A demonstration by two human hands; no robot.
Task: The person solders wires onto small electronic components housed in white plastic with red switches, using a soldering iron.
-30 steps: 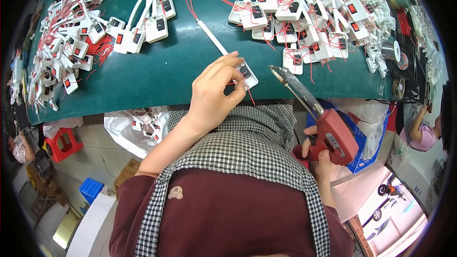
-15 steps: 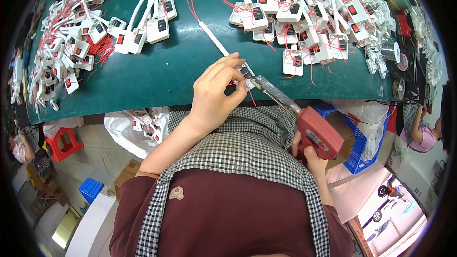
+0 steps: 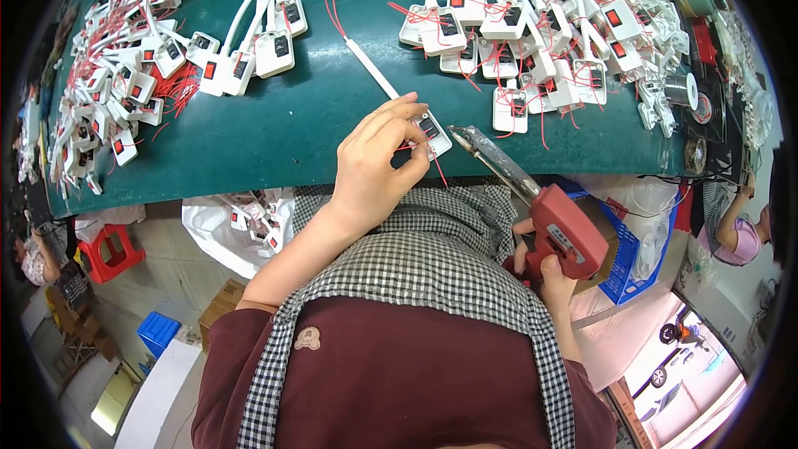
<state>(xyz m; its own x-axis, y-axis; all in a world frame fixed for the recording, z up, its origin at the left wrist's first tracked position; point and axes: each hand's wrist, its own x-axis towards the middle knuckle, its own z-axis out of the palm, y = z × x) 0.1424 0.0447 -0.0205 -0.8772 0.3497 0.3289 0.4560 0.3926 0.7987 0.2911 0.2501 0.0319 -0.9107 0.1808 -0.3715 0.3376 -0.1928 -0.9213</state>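
At the near side of the table lies a white switch housing [image 3: 440, 146] with a black switch in it, seen open-faced. A white tube [image 3: 371, 66] runs up and left from it, with red wire ends [image 3: 335, 15] sticking out. My left hand [image 3: 374, 166] is over the housing, thumb and forefinger pinching a thin red wire [image 3: 440, 169]; its fingers partly cover the housing. My right hand [image 3: 551, 274] grips a red soldering gun [image 3: 568, 231]. The gun's metal tip [image 3: 458, 135] points at the housing and stands slightly apart from it, to the right.
Piles of similar white switch housings lie at the left [image 3: 125, 83] and the far right [image 3: 532, 41], with several more between [image 3: 274, 51]. A solder spool [image 3: 682, 91] stands at the right. Below the table are a white bag [image 3: 220, 229] and a blue crate [image 3: 628, 262].
The soldering gun has drawn back right and slightly down, so its tip has come away from the switch housing. My left hand has stayed in place.
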